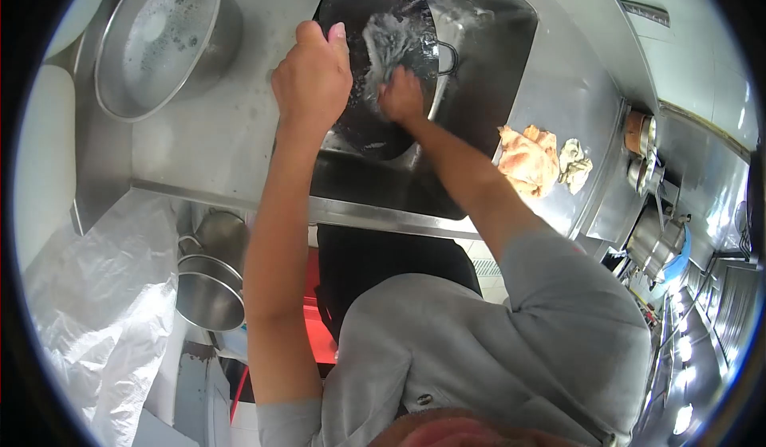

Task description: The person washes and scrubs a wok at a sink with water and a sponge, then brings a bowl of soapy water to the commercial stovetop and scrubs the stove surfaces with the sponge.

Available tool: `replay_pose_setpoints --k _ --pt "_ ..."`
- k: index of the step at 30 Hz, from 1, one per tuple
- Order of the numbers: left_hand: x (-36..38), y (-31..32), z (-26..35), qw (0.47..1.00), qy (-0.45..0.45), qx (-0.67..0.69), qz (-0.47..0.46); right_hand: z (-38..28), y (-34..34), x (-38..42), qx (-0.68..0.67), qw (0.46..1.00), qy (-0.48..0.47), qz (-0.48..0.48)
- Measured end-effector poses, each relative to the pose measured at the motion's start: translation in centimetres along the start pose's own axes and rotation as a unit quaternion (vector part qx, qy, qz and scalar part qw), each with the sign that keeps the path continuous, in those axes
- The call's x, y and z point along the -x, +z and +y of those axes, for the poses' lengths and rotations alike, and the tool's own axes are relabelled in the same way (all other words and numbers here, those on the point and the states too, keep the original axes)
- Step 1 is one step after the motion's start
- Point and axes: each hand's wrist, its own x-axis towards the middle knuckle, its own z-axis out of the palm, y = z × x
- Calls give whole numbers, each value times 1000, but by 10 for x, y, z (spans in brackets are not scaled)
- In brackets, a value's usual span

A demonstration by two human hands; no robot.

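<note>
A dark round pan [351,132] with a metal loop handle on its right side is tilted in the sink [487,88]. Water splashes over its inside. My left hand [313,72] is closed at the pan's left edge, thumb up, gripping what looks like its rim or handle, mostly hidden behind the fingers. Inside the pan, my right hand [401,94] presses against the surface with curled fingers; motion blurs it, and anything held under it cannot be made out.
A metal basin [159,44] of foamy water stands on the counter at the left. Crumpled orange-brown cloth [528,160] and a small pale cloth [574,165] lie right of the sink. Below left are metal pots [209,294] and plastic sheeting [104,303].
</note>
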Motion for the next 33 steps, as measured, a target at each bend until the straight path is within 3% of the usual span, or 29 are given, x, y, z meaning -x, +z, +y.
replay_pose_setpoints --k 2,3,5,7,10,11,14,18,21,24,26,28,30,32,33 --pt "-3 -2 3 1000 -10 -2 -13 7 -7 24 38 998 26 -47" --pt "0 -2 3 1000 -2 0 -7 17 -7 8 99 995 23 -1" --pt "-1 0 -1 1000 15 -2 19 53 10 -62 70 986 85 124" --pt "1 0 -1 1000 6 5 18 47 8 -131 68 979 26 191" --pt "1 -1 -1 1000 -1 6 0 16 -5 -115 49 986 -112 111" --pt "-1 -3 2 1000 0 7 -2 34 5 -83 -3 992 -102 80" --pt "-2 -5 2 999 -12 22 -25 38 -6 -40 61 995 48 70" --pt "-3 -3 -2 1000 3 6 19 9 2 -140 -16 977 68 200" --pt "-1 2 2 1000 13 -2 20 -11 5 -90 -26 973 -202 108" --pt "0 -3 -1 1000 7 12 3 46 -2 -49 30 986 -120 108" --pt "0 -1 -1 1000 7 4 14 60 -6 -99 51 989 13 141" --pt "0 -6 3 1000 -9 20 -11 26 -8 -160 -15 956 44 288" --pt "0 -6 4 999 -22 12 -20 -14 -8 -186 44 943 -60 324" --pt "2 -1 2 1000 -11 15 -4 -27 -19 -161 9 931 -315 184" --pt "0 0 0 1000 -7 15 11 -15 -22 -148 -38 920 -372 118"
